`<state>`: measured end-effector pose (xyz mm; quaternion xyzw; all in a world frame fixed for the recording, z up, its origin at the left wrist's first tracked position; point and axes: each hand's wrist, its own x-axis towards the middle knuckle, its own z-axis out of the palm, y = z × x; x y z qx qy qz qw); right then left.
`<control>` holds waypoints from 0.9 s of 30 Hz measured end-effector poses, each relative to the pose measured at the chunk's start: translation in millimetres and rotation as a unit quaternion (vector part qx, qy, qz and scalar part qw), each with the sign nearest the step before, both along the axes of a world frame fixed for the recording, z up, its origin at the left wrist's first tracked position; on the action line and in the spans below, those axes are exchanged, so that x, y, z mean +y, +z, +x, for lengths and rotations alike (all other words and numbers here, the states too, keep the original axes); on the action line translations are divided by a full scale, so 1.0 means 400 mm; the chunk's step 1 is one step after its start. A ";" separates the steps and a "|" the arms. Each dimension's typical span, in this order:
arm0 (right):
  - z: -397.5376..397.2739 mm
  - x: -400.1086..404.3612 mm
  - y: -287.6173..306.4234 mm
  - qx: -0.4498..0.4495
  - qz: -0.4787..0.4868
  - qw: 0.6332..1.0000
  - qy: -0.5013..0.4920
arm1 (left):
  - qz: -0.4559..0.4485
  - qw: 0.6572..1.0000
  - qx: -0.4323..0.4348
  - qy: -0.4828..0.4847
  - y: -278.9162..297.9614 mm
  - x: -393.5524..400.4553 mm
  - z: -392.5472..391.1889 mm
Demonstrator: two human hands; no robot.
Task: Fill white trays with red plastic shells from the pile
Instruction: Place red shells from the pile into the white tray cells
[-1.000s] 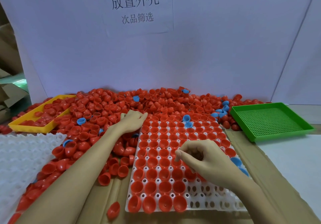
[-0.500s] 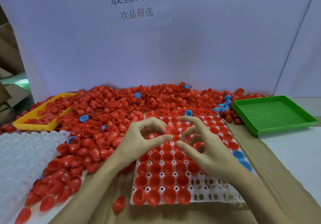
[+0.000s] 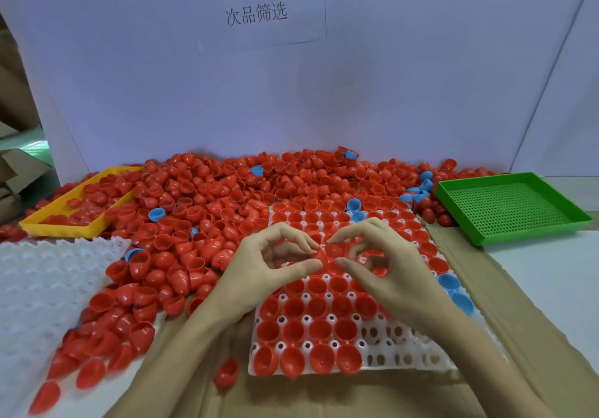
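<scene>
The white tray (image 3: 409, 361) lies in the middle, most of its cups filled with red shells; the near right cups are bare. Behind and left of it spreads the pile of red shells (image 3: 207, 197). Both hands hover over the tray's centre, fingertips meeting. My left hand (image 3: 269, 268) pinches the edge of a red shell (image 3: 335, 249) between thumb and forefinger. My right hand (image 3: 392, 275) pinches the same spot from the other side; whether it is one shell or two stuck together is unclear.
A stack of empty white trays (image 3: 39, 288) lies at the left. A yellow tray (image 3: 77, 231) with red shells sits far left, a green perforated tray (image 3: 515, 210) far right. Blue shells (image 3: 453, 291) are scattered on the tray's right edge and in the pile. A white wall stands behind.
My left hand came back from the pile to the tray's centre and met my right hand. The right hand rose from the cups, and both now pinch a red shell.
</scene>
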<state>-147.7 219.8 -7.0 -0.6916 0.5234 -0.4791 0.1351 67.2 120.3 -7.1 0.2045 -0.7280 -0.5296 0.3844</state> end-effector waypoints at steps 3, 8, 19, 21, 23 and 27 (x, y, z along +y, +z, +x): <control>0.000 0.000 0.001 0.004 0.004 1.000 -0.011 | -0.012 1.000 0.019 0.003 -0.003 0.003 -0.005; 0.010 0.009 0.001 -0.024 0.023 0.999 0.027 | -0.006 1.000 0.030 -0.004 -0.008 0.009 -0.008; 0.027 0.002 -0.002 -0.065 0.003 0.998 -0.019 | 0.022 0.998 -0.008 -0.060 -0.010 0.029 -0.021; 0.031 0.000 -0.006 -0.069 0.000 0.997 -0.037 | 0.006 0.999 -0.024 -0.027 -0.014 0.028 -0.023; 0.037 -0.002 -0.011 -0.071 -0.011 0.995 -0.068 | 0.016 1.000 -0.009 -0.019 -0.016 0.030 -0.027; 0.034 -0.002 -0.008 -0.056 -0.027 0.994 -0.085 | 0.044 0.999 0.015 -0.023 -0.012 0.029 -0.025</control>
